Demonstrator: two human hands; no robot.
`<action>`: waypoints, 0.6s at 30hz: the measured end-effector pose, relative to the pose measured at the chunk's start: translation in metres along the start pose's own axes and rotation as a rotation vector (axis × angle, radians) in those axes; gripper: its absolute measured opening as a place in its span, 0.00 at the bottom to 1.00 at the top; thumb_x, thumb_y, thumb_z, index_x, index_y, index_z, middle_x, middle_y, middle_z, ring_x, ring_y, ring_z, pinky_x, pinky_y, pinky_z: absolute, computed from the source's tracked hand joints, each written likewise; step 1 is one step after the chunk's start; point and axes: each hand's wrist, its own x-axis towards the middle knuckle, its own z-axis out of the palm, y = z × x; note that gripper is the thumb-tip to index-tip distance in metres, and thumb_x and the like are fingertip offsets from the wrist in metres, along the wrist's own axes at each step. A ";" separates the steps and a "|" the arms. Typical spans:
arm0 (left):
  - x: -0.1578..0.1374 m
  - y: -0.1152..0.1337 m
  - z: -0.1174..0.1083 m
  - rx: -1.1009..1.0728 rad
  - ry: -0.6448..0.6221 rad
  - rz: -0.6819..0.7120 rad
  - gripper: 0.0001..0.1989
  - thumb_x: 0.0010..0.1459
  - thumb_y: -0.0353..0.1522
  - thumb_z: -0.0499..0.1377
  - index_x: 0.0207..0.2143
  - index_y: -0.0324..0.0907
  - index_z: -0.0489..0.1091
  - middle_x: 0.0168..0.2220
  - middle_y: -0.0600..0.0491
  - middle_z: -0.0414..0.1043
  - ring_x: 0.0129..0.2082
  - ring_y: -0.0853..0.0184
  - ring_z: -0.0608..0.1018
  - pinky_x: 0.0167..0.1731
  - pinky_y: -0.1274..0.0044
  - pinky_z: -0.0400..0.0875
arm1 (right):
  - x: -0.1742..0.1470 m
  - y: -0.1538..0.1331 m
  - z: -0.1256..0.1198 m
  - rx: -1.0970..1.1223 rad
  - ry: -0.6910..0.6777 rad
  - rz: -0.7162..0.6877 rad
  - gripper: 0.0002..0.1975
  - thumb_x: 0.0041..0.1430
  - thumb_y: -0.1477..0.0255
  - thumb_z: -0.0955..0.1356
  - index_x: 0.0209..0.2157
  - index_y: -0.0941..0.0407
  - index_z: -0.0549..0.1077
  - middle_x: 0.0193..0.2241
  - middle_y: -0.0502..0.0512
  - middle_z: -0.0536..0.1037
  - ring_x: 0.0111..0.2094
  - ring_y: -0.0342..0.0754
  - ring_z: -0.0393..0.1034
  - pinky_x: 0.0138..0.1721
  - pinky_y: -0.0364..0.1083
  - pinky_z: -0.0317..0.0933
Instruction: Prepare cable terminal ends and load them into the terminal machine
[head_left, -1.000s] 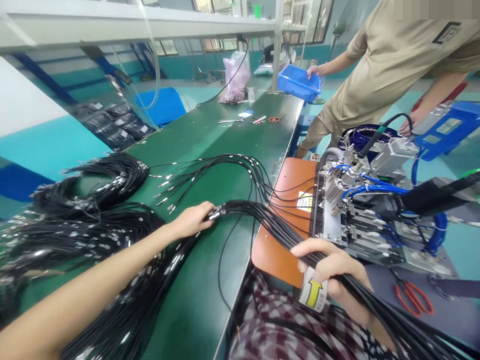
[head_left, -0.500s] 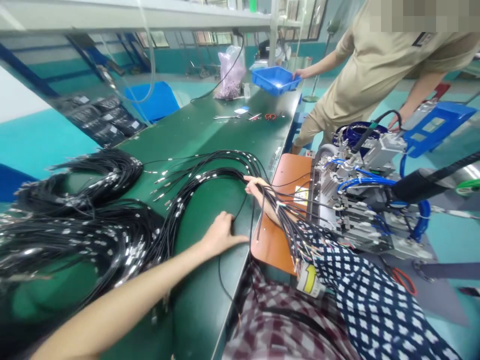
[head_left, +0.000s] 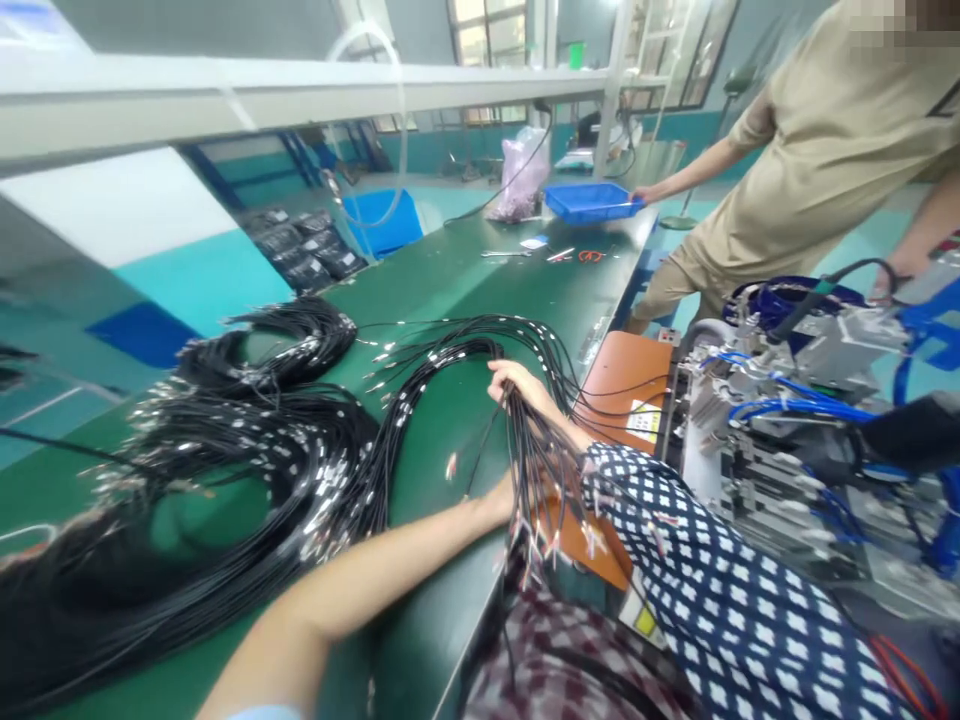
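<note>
My right hand (head_left: 517,382) is closed around a bundle of black cables (head_left: 519,430) over the edge of the green table. Their stripped ends, with thin coloured wires, hang down toward my lap. My left hand (head_left: 527,478) reaches in behind these hanging ends; the cables cover its fingers, so I cannot see whether it grips any. From my right hand the bundle curves left to a large coil of black cables (head_left: 322,450) with white tags. A smaller cable coil (head_left: 300,340) lies behind it.
A machine with blue tubes (head_left: 780,440) stands at right beside an orange-brown board (head_left: 622,365). Farther back are a wrench (head_left: 506,254), red-handled pliers (head_left: 591,256) and a pink plastic bag (head_left: 521,170). A co-worker in beige holds a blue tray (head_left: 592,203).
My left hand has moved right, from the table to behind the cable ends. My right hand has lifted the ends off my forearm, and they now hang down. The view has shifted left.
</note>
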 end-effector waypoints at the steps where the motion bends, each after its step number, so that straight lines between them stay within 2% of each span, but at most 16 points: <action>1: -0.013 -0.002 -0.013 0.100 0.050 -0.025 0.14 0.63 0.39 0.58 0.43 0.37 0.71 0.41 0.49 0.73 0.37 0.66 0.76 0.39 0.69 0.74 | -0.006 0.002 -0.005 -0.052 -0.094 -0.024 0.05 0.64 0.77 0.62 0.35 0.58 0.69 0.53 0.60 0.68 0.51 0.49 0.67 0.52 0.47 0.63; 3: -0.042 -0.005 -0.051 0.333 0.184 -0.088 0.13 0.62 0.39 0.57 0.38 0.37 0.72 0.37 0.50 0.73 0.38 0.63 0.76 0.42 0.67 0.72 | -0.021 0.009 -0.014 -0.247 -0.347 -0.081 0.10 0.62 0.84 0.60 0.35 0.58 0.69 0.55 0.59 0.67 0.50 0.48 0.67 0.50 0.47 0.64; 5: -0.068 -0.006 -0.095 0.557 0.347 -0.155 0.13 0.63 0.37 0.54 0.38 0.38 0.73 0.41 0.46 0.73 0.46 0.58 0.74 0.51 0.64 0.67 | -0.035 0.017 -0.018 -0.456 -0.544 -0.124 0.17 0.56 0.90 0.59 0.39 0.58 0.69 0.58 0.61 0.64 0.52 0.50 0.66 0.50 0.49 0.64; 7: -0.084 -0.006 -0.135 0.767 0.508 -0.243 0.16 0.62 0.36 0.53 0.48 0.38 0.69 0.51 0.39 0.68 0.58 0.48 0.65 0.58 0.56 0.55 | -0.042 0.022 -0.015 -0.549 -0.606 -0.128 0.21 0.53 0.93 0.59 0.42 0.58 0.69 0.59 0.64 0.63 0.53 0.52 0.65 0.49 0.50 0.65; 9: -0.087 -0.008 -0.159 0.930 0.619 -0.339 0.26 0.59 0.36 0.55 0.58 0.34 0.61 0.55 0.33 0.63 0.61 0.39 0.58 0.58 0.48 0.48 | -0.042 0.023 -0.007 -0.586 -0.607 -0.117 0.21 0.53 0.93 0.59 0.44 0.58 0.69 0.59 0.64 0.63 0.52 0.52 0.65 0.48 0.50 0.65; 10: -0.084 -0.010 -0.166 0.991 0.645 -0.380 0.29 0.58 0.34 0.55 0.60 0.32 0.57 0.54 0.31 0.64 0.61 0.37 0.58 0.56 0.46 0.48 | -0.041 0.023 -0.003 -0.615 -0.611 -0.115 0.21 0.55 0.92 0.59 0.44 0.58 0.69 0.59 0.64 0.63 0.52 0.52 0.66 0.48 0.50 0.65; 12: -0.071 -0.015 -0.169 1.073 0.643 -0.436 0.29 0.57 0.29 0.54 0.61 0.29 0.56 0.49 0.31 0.68 0.57 0.38 0.65 0.54 0.47 0.54 | -0.035 0.022 0.002 -0.679 -0.611 -0.109 0.18 0.58 0.89 0.60 0.45 0.57 0.69 0.58 0.63 0.65 0.50 0.51 0.67 0.51 0.51 0.64; 15: -0.044 -0.022 -0.164 1.114 0.586 -0.463 0.28 0.56 0.24 0.49 0.60 0.31 0.57 0.45 0.35 0.70 0.45 0.46 0.76 0.46 0.57 0.66 | -0.026 0.025 0.006 -0.785 -0.587 -0.082 0.14 0.62 0.86 0.61 0.45 0.59 0.69 0.56 0.64 0.67 0.49 0.50 0.67 0.55 0.52 0.60; 18: -0.012 -0.027 -0.160 1.106 0.580 -0.467 0.28 0.58 0.26 0.48 0.62 0.34 0.55 0.48 0.36 0.68 0.39 0.52 0.79 0.39 0.64 0.71 | -0.015 0.032 0.010 -0.880 -0.551 -0.024 0.13 0.64 0.84 0.60 0.46 0.60 0.69 0.56 0.65 0.67 0.49 0.52 0.68 0.55 0.52 0.61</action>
